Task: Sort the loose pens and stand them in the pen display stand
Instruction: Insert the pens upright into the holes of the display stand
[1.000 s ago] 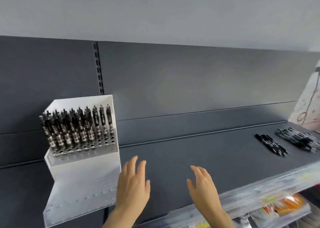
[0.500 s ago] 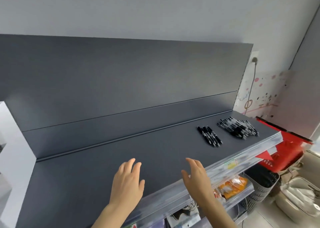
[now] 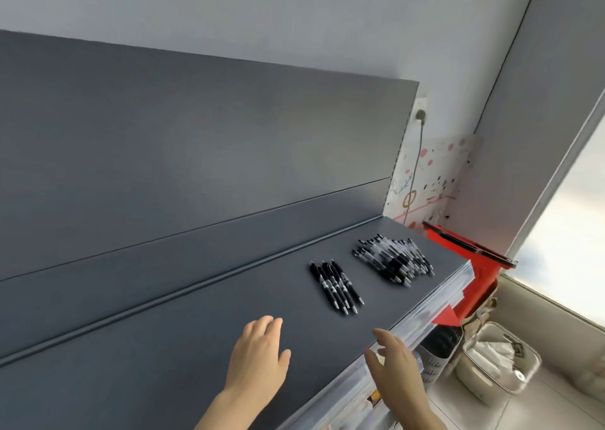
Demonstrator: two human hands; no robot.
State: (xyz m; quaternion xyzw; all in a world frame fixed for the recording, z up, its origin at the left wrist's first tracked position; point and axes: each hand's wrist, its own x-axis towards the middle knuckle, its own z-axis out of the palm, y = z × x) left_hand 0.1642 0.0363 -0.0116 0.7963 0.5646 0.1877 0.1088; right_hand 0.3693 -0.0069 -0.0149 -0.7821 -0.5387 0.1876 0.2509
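The left hand [image 3: 258,361] is reaching out over the dark shelf [image 3: 147,357], fingers relaxed and spread, holding nothing. The right hand [image 3: 396,369] is hanging at the shelf's front edge, likewise released and empty. Just beyond them a small row of black pens [image 3: 337,287] is lying side by side, and a loose pile of pens [image 3: 393,261] is lying further right. The pen stand is not showing here, so much of the job is looking undone.

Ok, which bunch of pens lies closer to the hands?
The small neat row, laid side by side; the jumbled heap lies farther along the shelf.
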